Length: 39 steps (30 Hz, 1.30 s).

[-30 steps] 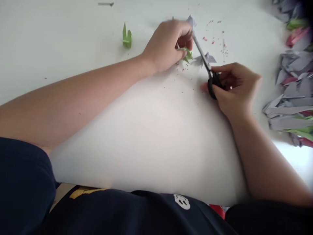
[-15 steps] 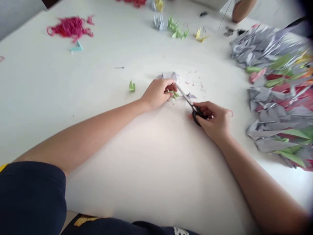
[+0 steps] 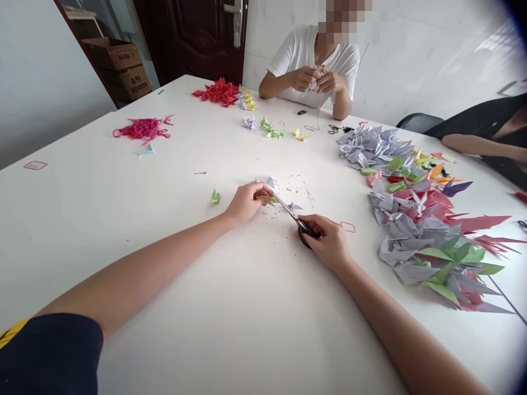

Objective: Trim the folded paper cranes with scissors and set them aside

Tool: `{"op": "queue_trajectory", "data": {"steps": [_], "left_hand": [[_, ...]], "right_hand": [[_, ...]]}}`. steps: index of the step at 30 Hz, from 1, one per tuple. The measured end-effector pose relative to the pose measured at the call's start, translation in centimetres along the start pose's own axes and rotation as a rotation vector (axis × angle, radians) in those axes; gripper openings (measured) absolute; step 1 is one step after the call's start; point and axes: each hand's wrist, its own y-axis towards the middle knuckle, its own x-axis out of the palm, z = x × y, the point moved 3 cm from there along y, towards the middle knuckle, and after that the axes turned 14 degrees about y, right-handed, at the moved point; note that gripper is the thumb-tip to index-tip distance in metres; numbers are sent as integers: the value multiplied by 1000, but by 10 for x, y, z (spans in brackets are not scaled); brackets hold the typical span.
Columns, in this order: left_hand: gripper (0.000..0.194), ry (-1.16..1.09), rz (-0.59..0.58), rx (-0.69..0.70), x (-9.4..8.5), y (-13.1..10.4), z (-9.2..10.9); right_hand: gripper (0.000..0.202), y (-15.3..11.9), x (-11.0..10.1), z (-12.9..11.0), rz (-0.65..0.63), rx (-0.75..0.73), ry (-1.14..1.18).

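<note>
My right hand [image 3: 329, 238] is closed around the black handles of a pair of scissors [image 3: 304, 227]. The blades point up and left, their tips reaching the fingers of my left hand [image 3: 249, 203]. Those fingers are pinched on a green folded paper crane [image 3: 272, 202], mostly hidden by the hand. Just behind the blades lie a grey paper crane [image 3: 293, 207] and another grey crane [image 3: 272, 181]. Tiny reddish scraps are scattered around them. To the left of my left hand sits a small green paper crane [image 3: 216, 196].
A large pile of grey, green and red paper cranes [image 3: 411, 219] covers the table's right side. Red cranes [image 3: 222, 92] and pink cord-like strips [image 3: 142, 129] lie farther back. A person in a white shirt [image 3: 304, 66] works across the table; another person's arm [image 3: 481, 147] rests at right.
The view has tilted up, bringing the door and the people into sight. My hands keep the same hold, with the scissors still by the left fingers.
</note>
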Motion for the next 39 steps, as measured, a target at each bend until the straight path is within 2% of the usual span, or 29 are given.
{"op": "queue_trajectory", "data": {"steps": [10, 22, 31, 39], "left_hand": [[8, -88, 72, -69, -6, -1, 6], [3, -126, 128, -82, -8, 1, -1], [4, -147, 130, -102, -8, 1, -3], [2, -155, 133, -88, -8, 0, -1]], "right_hand": [[25, -2, 0, 1, -9, 15, 18], [24, -2, 0, -1, -19, -19, -3], [21, -4, -1, -5, 64, -46, 7], [21, -4, 0, -6, 4, -77, -27]]}}
